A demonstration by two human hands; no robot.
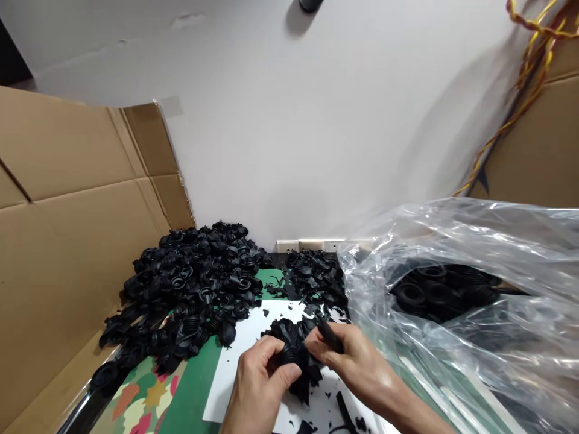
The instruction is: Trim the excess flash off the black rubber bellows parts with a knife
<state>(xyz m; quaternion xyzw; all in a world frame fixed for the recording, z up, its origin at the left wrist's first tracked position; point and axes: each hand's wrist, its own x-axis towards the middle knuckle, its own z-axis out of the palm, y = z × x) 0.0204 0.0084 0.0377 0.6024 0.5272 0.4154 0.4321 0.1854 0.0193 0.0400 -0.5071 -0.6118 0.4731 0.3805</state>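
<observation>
My left hand [262,377] is closed round a ribbed black rubber part [289,355], with the thumb and fingers on its near side. My right hand [346,355] is closed on a black handled tool [331,337], and its fingertips touch or nearly touch the right side of the part. Ragged black pieces [287,330] lie just behind and below the part. Beneath both hands is a white sheet [244,343] strewn with black scraps. A thin black stick-like piece [345,411] rests on the sheet, below my right hand.
A large heap of black rubber parts [203,277] lies at the left, beside a cardboard panel [81,199]. Behind the sheet is a smaller scrap pile [316,271]. At the right, a clear plastic bag [375,289] holds black ring-shaped parts. Sockets [311,245] line the wall's base.
</observation>
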